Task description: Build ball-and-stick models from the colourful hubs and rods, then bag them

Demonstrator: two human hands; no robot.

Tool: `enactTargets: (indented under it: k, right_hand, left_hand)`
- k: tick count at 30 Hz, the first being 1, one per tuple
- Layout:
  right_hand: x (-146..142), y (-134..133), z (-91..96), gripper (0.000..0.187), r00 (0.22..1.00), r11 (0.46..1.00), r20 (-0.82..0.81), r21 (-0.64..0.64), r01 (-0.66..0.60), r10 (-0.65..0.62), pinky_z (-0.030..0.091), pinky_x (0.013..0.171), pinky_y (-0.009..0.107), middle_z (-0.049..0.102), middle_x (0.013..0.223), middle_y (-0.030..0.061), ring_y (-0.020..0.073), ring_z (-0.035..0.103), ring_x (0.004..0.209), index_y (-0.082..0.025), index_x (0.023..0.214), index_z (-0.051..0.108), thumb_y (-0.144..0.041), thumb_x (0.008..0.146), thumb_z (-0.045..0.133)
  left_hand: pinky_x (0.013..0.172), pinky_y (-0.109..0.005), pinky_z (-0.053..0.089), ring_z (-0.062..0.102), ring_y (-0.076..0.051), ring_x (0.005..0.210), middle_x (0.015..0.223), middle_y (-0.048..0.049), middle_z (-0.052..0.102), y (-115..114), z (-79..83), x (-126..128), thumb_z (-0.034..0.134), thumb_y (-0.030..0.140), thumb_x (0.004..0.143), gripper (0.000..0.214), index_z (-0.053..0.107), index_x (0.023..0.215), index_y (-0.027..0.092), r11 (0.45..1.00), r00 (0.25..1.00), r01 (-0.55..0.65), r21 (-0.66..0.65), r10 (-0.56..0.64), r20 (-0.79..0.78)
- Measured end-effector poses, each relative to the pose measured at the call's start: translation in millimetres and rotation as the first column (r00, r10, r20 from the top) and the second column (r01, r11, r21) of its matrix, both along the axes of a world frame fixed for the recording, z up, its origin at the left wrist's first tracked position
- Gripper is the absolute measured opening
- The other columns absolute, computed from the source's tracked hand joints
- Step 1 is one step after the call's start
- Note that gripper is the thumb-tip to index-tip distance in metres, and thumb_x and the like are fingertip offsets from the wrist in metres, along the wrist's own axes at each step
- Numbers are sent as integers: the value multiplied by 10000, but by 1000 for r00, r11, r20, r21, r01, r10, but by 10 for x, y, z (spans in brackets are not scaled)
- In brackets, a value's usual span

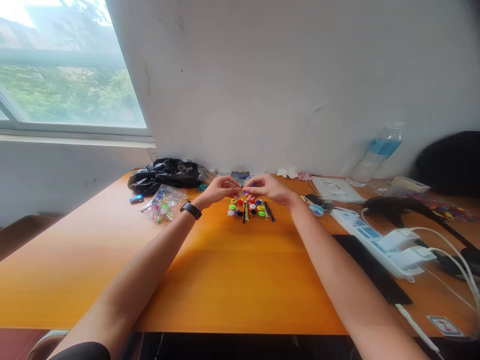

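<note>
Both my arms reach out over an orange table [232, 270]. My left hand [221, 190], with a black watch on its wrist, and my right hand [267, 187] meet above a small heap of coloured plastic pieces [250, 209]: round caps and thin sticks in red, blue, green, yellow and black. Both hands are closed in a pinch on a thin blue stick [243, 194] held between them, just above the heap.
A clear bag of coloured pieces [164, 202] and a black plastic bag [165, 175] lie to the left. On the right sit a white power strip [375, 240] with chargers and cables, a plastic bottle [377, 155], papers [337, 190] and a black tablet-like slab [371, 270].
</note>
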State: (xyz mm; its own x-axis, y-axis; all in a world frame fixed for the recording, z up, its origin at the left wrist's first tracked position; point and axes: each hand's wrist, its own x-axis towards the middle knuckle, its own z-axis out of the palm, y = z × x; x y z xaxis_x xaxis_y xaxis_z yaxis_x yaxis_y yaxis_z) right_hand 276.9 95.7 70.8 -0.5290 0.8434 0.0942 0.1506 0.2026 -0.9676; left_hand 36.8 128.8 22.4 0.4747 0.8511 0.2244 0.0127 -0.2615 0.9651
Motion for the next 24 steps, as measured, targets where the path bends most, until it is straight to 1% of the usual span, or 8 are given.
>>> enactTargets:
  k: [3, 6, 8, 10, 13, 17, 21, 24]
  right_hand:
    - [25, -20, 22, 448, 1000, 999, 24, -31, -17, 18, 638, 728, 287, 810, 836, 97, 177, 763, 736, -132, 946, 817, -485, 705, 953]
    - [108, -18, 48, 441, 999, 998, 36, -49, -28, 29, 642, 772, 303, 817, 874, 96, 190, 773, 784, -147, 988, 829, -454, 698, 959]
    - [157, -9, 64, 437, 999, 999, 39, -43, -24, 26, 637, 772, 307, 815, 874, 93, 197, 773, 799, -152, 990, 834, -465, 707, 948]
    - [183, -4, 81, 426, 999, 1000, 51, -17, -17, 18, 625, 770, 303, 809, 856, 86, 192, 763, 799, -152, 988, 840, -476, 726, 929]
    - [178, -13, 109, 395, 997, 999, 78, 33, -18, 16, 607, 770, 298, 800, 832, 71, 176, 737, 782, -153, 973, 848, -454, 728, 921]
    - [143, -47, 139, 343, 993, 997, 97, 37, -67, 63, 602, 744, 291, 795, 826, 60, 168, 726, 747, -157, 929, 843, -414, 716, 921]
    - [88, -79, 142, 340, 980, 990, 144, 13, -137, 134, 605, 731, 305, 803, 846, 70, 190, 743, 750, -159, 952, 828, -409, 733, 901]
    - [9, -82, 119, 322, 975, 986, 162, 50, -159, 149, 591, 701, 290, 795, 830, 65, 192, 741, 749, -153, 957, 822, -385, 743, 885]
  left_hand:
    - [682, -253, 534, 729, -170, 766, 916, -100, 803, 11, 35, -29, 796, 334, 850, 286, 755, 1045, 128, 989, 972, 39, 145, -4, -237]
    - [663, -228, 492, 718, -173, 784, 931, -68, 814, 11, 77, -71, 795, 376, 841, 268, 817, 1010, 170, 937, 877, 215, 275, -61, -477]
    - [645, -216, 472, 706, -166, 754, 880, -38, 815, -3, 100, -90, 838, 371, 783, 239, 846, 961, 211, 897, 790, 329, 294, -92, -606]
    - [624, -207, 455, 692, -158, 719, 844, -15, 813, -27, 115, -92, 883, 324, 703, 222, 860, 908, 244, 875, 738, 391, 285, -113, -665]
    - [597, -202, 435, 680, -155, 689, 785, 2, 801, -67, 130, -69, 878, 211, 639, 196, 863, 830, 253, 865, 729, 413, 285, -127, -672]
    - [546, -205, 405, 647, -138, 606, 639, 1, 747, -91, 169, -59, 785, 178, 734, 82, 853, 758, 216, 877, 730, 393, 275, -116, -673]
    - [633, -210, 506, 712, -162, 709, 792, -46, 807, -97, 234, -102, 810, 267, 769, 125, 850, 834, 168, 924, 848, 316, 217, -172, -502]
    - [774, -279, 604, 762, -198, 813, 892, -94, 817, -123, 283, -121, 834, 316, 786, 238, 823, 934, 130, 968, 938, 246, 48, -225, -265]
